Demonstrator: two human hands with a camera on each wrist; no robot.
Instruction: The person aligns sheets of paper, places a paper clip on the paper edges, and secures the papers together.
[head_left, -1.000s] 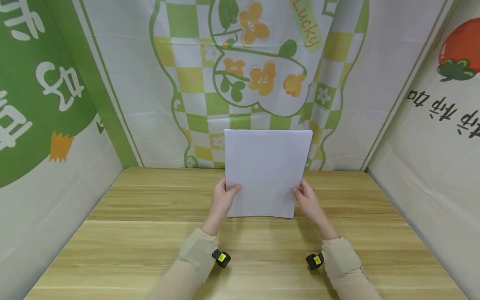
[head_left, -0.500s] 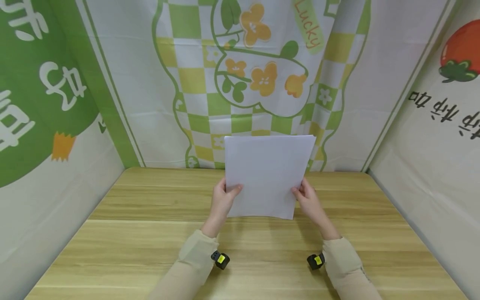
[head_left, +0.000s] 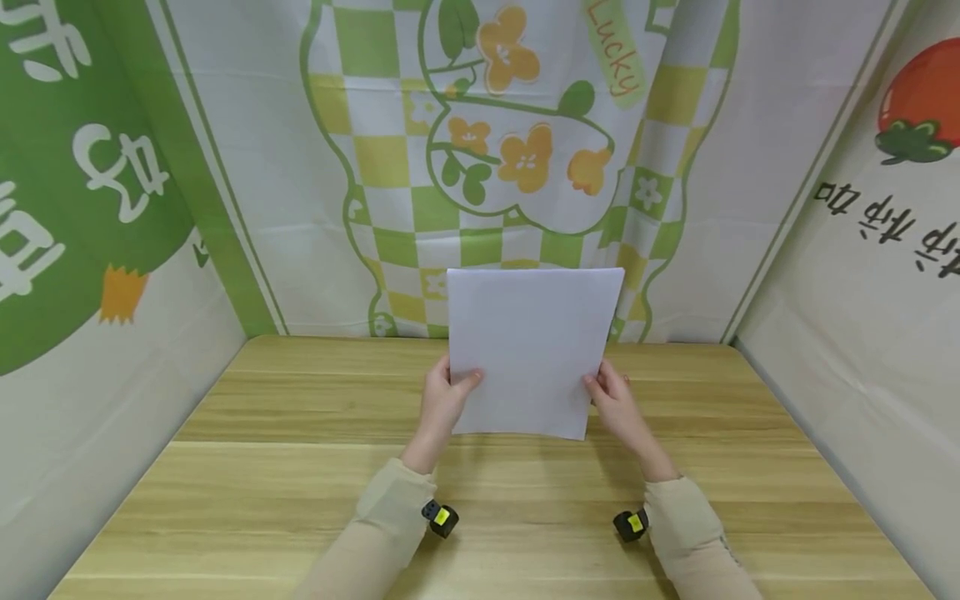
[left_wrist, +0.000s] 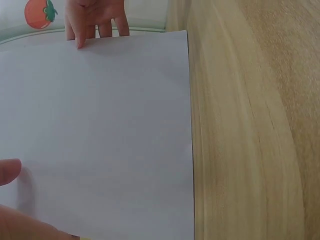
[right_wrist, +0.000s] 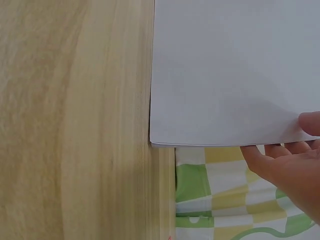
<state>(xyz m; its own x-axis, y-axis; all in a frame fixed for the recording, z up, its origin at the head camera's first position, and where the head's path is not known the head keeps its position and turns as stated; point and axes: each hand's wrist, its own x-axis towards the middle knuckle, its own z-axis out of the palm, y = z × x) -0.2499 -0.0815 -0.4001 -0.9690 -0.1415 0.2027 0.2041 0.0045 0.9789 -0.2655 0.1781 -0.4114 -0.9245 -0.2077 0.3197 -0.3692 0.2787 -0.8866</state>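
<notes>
Several sheets of blank white paper stand as a stack near the middle of the table, their lower edge at the wood. My left hand grips the left edge, thumb on the near face and fingers behind. On the opposite edge my right hand pinches the stack the same way. In the right wrist view, thin layers show at the corner of the paper, with the right hand beside it. The left wrist view shows the paper's broad face. Fingers behind the sheets are mostly hidden.
The wooden table reaches back to a printed curtain of green and yellow checks. Printed cloth walls rise along both sides. Each wrist bears a small black camera on a beige sleeve.
The paper's top edge sits slightly lower than a second ago. Its upper right corner, a little spread half a second ago, now looks more even. Both hands keep nearly the same place.
</notes>
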